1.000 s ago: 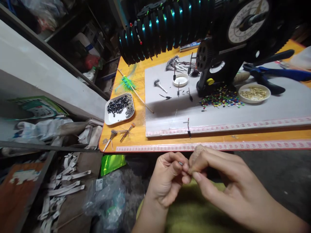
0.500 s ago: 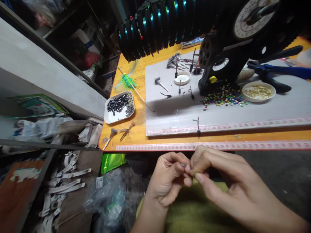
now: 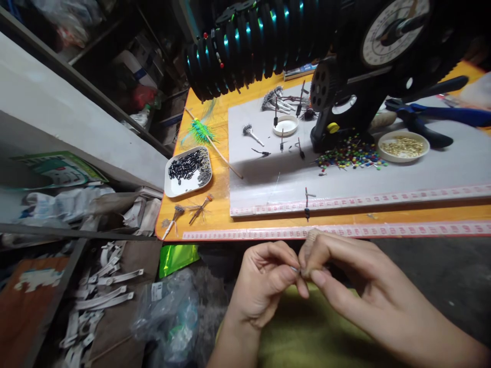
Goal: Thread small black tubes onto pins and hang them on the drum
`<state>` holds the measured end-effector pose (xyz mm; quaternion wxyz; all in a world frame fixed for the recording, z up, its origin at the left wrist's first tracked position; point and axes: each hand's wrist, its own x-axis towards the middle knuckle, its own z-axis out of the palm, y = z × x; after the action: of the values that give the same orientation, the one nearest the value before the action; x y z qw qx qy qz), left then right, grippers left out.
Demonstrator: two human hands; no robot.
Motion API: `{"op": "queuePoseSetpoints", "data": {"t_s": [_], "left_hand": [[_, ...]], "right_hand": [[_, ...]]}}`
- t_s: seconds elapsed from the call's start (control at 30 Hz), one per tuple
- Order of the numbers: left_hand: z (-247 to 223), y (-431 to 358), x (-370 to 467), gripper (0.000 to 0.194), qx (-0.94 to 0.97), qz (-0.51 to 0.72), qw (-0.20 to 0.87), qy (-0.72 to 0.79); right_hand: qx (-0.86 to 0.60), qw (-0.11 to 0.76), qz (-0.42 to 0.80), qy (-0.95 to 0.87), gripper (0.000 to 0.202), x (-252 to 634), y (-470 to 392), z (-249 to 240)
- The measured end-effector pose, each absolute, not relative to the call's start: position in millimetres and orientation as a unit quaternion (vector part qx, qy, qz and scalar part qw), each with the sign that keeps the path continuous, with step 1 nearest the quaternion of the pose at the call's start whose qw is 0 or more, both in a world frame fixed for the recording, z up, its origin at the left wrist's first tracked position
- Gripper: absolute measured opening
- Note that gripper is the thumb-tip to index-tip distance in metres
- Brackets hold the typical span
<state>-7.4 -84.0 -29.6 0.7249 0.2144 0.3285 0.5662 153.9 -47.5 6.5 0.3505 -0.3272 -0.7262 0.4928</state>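
Observation:
Above my lap, in front of the table's edge, my two hands meet at the fingertips. My left hand (image 3: 264, 283) is closed in a pinch, and a tiny grey-blue piece (image 3: 294, 269) shows between its thumb and finger. It is too small for me to tell its kind. My right hand (image 3: 349, 278) is also closed, thumb against forefinger, right beside that piece. Whatever it grips is hidden by its fingers; a tan wrap (image 3: 313, 236) covers one fingertip. Just beyond the hands, a small dark piece with a stem and crossbar (image 3: 307, 204) lies at the board's front edge.
A white tray of black tubes (image 3: 169, 190) stands at the left. On the grey board (image 3: 261, 197) are colour-headed pins (image 3: 351, 156), a dish of gold bits (image 3: 404, 148) and blue-handled pliers (image 3: 441, 112). A black spool machine (image 3: 326, 97) overhangs it; tape measures (image 3: 238, 234) run along the front.
My left thumb has moved forward over the tiny piece, so less of it shows. Both hands stay together at the fingertips. The camera view has shifted slightly.

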Motion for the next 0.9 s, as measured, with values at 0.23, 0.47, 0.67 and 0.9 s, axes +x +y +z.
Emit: {"op": "queuePoseSetpoints", "data": {"t_s": [0.23,0.47,0.67,0.9], "left_hand": [[-31,-84,-4,0.019,0.208,0.579,0.728,0.303],[-23,-82,-10,0.01,0.344,0.607,0.575,0.426],[-12,-86,-18,0.033,0.547,0.57,0.355,0.5],[-23,-99,0,0.017,0.477,0.66,0.438,0.381]], "right_hand": [[-0.334,0.348,0.49,-0.726,0.022,155,-48,7],[-0.353,0.354,0.437,-0.748,0.017,158,-43,6],[-0.343,0.338,0.527,-0.7,0.019,162,-31,6],[-0.269,0.443,0.273,-0.81,0.013,170,-15,2]]}}
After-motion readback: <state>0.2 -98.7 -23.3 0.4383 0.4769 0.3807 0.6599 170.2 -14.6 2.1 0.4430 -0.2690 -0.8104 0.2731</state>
